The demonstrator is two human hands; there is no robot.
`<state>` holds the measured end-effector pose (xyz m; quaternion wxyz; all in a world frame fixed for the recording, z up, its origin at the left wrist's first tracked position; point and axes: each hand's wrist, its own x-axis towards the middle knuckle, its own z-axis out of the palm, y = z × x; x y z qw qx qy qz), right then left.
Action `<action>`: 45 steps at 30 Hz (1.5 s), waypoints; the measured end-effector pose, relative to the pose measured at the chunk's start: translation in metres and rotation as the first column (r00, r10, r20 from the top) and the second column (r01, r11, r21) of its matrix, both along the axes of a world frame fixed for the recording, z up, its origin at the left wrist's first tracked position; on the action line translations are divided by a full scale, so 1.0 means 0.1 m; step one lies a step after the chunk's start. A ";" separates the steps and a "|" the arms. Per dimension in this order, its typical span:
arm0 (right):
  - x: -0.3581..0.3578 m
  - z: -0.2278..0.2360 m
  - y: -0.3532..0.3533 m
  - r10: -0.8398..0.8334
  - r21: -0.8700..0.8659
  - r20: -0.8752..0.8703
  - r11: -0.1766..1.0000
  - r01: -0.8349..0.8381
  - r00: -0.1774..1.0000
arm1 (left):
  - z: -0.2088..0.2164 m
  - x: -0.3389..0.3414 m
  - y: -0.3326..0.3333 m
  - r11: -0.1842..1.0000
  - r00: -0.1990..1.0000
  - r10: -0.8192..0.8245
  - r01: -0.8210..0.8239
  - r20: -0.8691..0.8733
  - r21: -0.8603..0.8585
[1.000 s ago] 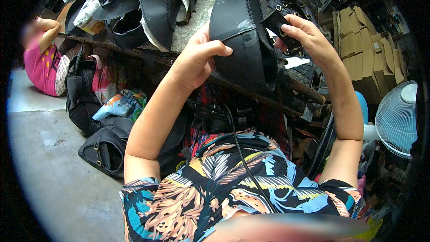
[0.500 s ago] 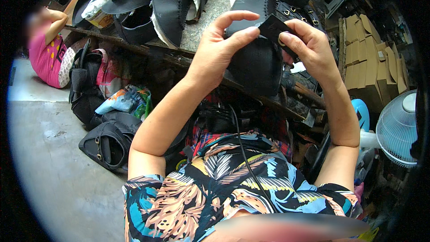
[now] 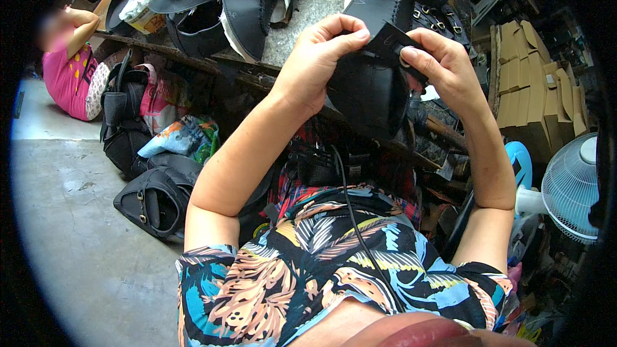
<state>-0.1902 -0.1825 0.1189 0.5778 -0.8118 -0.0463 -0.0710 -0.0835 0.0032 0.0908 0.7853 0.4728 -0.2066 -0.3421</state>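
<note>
Hands: left hand and right hand both pinch the curved black leather piece.
Beyond: grey stone tabletop.

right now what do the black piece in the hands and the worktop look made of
Black piece: probably leather or imitation leather, matte and flexible, folding under the left hand and right hand. Worktop: looks like stone or concrete, grey and speckled.

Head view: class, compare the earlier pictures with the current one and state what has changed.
The left hand and right hand moved closer together and now pinch a small flap on the black leather piece, folding it. Both hands kept hold; the black pieces on the workbench stayed put.
</note>
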 end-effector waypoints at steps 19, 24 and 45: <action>-0.03 -0.05 -0.04 0.016 0.244 -0.109 0.970 0.011 0.994 | -0.07 -0.08 0.03 0.996 0.999 0.031 -0.035 -0.039 -0.082; 0.00 0.08 -0.02 -0.113 0.100 -0.033 0.988 0.116 0.993 | -0.01 -0.12 0.02 0.986 0.999 -0.018 0.025 0.041 -0.163; 0.03 0.26 -0.05 0.069 -0.093 -0.235 0.991 -0.093 0.970 | 0.02 -0.15 -0.08 0.973 0.956 0.128 -0.069 0.265 -0.219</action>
